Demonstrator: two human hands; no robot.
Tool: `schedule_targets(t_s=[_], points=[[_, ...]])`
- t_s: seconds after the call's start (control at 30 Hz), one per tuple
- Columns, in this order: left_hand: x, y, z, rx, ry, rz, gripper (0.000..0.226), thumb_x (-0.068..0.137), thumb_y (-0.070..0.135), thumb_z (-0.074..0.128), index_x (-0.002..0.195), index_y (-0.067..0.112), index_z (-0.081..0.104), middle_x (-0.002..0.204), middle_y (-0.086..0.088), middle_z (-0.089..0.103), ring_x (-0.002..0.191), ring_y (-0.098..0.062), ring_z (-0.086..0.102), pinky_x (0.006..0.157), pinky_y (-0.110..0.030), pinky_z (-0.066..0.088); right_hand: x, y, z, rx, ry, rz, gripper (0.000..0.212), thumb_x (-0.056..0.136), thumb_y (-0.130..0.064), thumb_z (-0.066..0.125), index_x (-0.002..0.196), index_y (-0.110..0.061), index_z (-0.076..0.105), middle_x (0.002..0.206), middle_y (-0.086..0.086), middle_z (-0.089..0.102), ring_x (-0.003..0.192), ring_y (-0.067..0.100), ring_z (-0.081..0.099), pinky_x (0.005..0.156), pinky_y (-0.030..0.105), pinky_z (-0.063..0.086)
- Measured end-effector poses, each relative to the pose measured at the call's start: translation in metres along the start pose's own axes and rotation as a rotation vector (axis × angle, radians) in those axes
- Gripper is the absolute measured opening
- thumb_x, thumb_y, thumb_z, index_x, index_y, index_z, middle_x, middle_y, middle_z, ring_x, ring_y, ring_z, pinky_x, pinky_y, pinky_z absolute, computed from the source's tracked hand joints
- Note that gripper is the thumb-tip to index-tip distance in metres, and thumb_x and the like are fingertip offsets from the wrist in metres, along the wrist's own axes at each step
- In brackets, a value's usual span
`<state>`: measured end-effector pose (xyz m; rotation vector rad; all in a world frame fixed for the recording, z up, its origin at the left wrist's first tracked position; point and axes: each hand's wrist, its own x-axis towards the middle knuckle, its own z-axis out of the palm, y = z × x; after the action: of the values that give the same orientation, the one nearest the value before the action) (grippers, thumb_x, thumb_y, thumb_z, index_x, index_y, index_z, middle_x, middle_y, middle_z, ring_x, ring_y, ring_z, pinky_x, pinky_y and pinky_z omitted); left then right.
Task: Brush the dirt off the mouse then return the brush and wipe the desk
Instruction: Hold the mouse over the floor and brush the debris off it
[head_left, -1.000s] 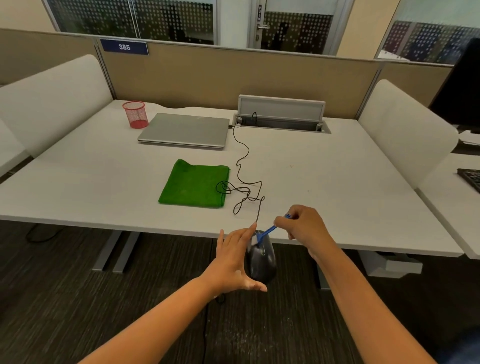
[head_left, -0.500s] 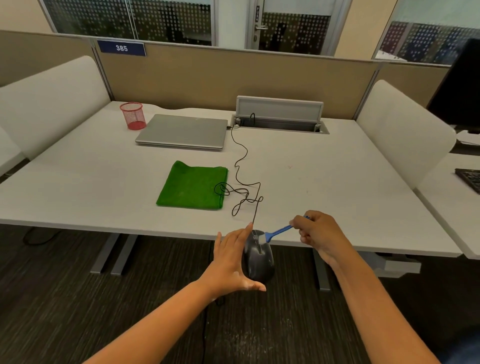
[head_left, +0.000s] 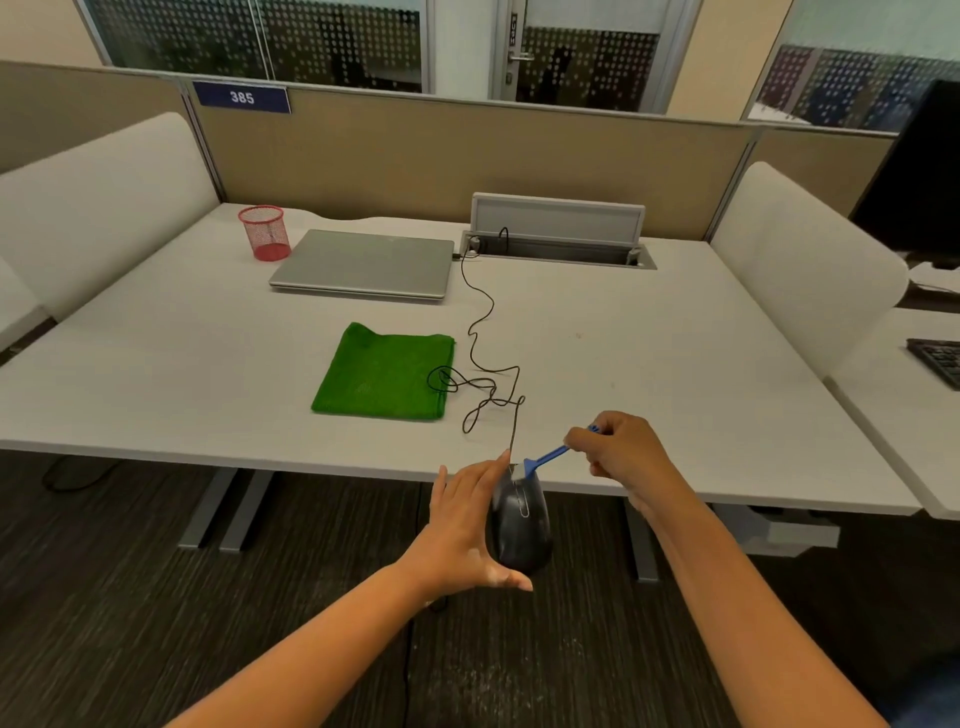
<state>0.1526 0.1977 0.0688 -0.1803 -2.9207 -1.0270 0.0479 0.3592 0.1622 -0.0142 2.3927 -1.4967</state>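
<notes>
My left hand (head_left: 462, 530) holds a black wired mouse (head_left: 521, 525) in the air, just off the front edge of the white desk (head_left: 649, 374). My right hand (head_left: 621, 457) pinches a small blue brush (head_left: 543, 460) by its handle. The pale bristles rest on the mouse's front end, near the scroll wheel. The mouse cable (head_left: 488, 374) loops over the desk and runs up to the laptop. A folded green cloth (head_left: 387, 371) lies flat on the desk, left of the cable loops.
A shut silver laptop (head_left: 363, 265) lies at the back of the desk beside a red mesh pen cup (head_left: 264, 232). An open cable hatch (head_left: 558, 234) sits at the back centre. White dividers flank the desk. A black keyboard (head_left: 937, 358) lies on the desk to the right.
My right hand has shifted right, then slightly back left, stroking the brush over the mouse's front. My left hand keeps the mouse nearly still.
</notes>
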Motion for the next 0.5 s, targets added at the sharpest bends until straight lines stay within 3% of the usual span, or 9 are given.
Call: schedule_targets(t_s=[0.23,0.37,0.5], points=[[0.000,-0.003,0.002,-0.014,0.014,-0.015,0.121,0.051,0.064,0.076,0.133,0.048,-0.011,0.148,0.007,0.014,0.130,0.002,-0.001,0.111,-0.040,-0.015,0.003,0.017,-0.020,0.207,0.068,0.096,0.027,0.078,-0.006,0.067,0.058,-0.010,0.050,0.058,0.006,0.044,0.053,0.016,0.039,0.054,0.025,0.041],[0.002,-0.004,0.004,0.005,0.016,-0.020,0.122,0.051,0.066,0.075,0.134,0.047,-0.012,0.148,0.007,0.013,0.137,-0.006,0.002,0.112,-0.042,-0.013,-0.001,0.016,-0.010,0.331,-0.023,0.093,0.030,0.079,-0.008,0.069,0.057,-0.012,0.049,0.057,0.006,0.045,0.052,0.015,0.039,0.053,0.025,0.040],[0.006,-0.002,0.005,0.010,-0.001,-0.029,0.126,0.051,0.067,0.074,0.136,0.041,-0.016,0.149,0.006,0.012,0.134,-0.001,-0.001,0.112,-0.040,-0.015,-0.005,0.017,0.005,0.252,-0.086,0.102,0.020,0.077,-0.014,0.072,0.066,-0.010,0.056,0.062,0.005,0.052,0.060,0.015,0.048,0.060,0.027,0.045]])
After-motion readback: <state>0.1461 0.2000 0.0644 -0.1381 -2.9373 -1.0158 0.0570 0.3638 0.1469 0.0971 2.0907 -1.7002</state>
